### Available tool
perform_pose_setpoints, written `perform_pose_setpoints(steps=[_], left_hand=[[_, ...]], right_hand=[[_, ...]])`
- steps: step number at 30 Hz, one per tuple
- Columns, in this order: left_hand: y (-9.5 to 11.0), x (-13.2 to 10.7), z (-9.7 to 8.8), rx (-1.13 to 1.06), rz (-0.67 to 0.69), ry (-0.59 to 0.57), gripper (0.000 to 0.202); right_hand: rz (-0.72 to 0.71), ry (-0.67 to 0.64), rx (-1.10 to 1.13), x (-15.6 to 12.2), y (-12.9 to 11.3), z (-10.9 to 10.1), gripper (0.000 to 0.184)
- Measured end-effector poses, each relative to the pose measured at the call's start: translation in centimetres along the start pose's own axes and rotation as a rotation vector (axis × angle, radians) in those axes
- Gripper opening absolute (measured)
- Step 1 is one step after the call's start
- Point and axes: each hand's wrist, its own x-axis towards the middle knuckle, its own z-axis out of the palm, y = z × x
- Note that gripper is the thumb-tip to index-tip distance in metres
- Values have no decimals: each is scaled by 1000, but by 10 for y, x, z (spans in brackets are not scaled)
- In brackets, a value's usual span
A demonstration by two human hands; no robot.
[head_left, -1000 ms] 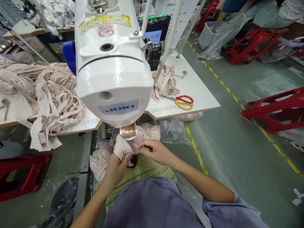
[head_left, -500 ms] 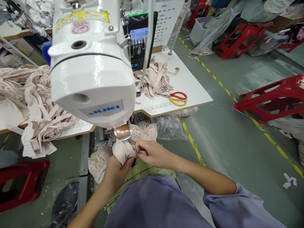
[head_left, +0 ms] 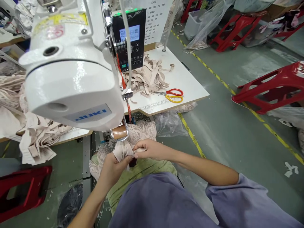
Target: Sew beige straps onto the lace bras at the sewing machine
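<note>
A beige lace bra (head_left: 140, 131) hangs below the sewing machine head (head_left: 76, 91), its lace cups spread on both sides of my hands. My left hand (head_left: 115, 166) is closed on a smooth folded part of it, thumb on top. Close beside it, my right hand (head_left: 152, 149) pinches a narrow beige piece at the bra's edge, fingertips almost touching the left thumb. Just above both hands is the machine's lower end with a copper-coloured roller (head_left: 119, 132). The needle area is hidden behind the machine head.
Scissors (head_left: 174, 95) with red and yellow handles lie on the white table (head_left: 190, 84) beside a pile of beige straps (head_left: 152, 76). More beige garments (head_left: 38, 126) hang over the left table edge. A control screen (head_left: 129, 39) stands behind the machine. Red stools (head_left: 273, 85) stand on the floor.
My view has shifted, so the machine appears further left and the screen shows more fully. My right fingertips have come closer to the left thumb, and a beige piece now shows in them.
</note>
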Motion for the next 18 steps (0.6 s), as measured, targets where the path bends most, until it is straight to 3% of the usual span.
perform_pose_setpoints(steps=[4,7,12,18], left_hand=[[-6,5,0,-85,-14,3,25],[-13,8,5,-207,-36,41,26],[-16,10,16,-365,-74,139,27],[-10,6,20,-453,-62,232,28]], right_hand=[[92,22,303,0,8,9,24],[117,82,378,-1,6,14,22],[76,164,260,-1,0,16,22],[-114,320,-143,2,-6,17,12]])
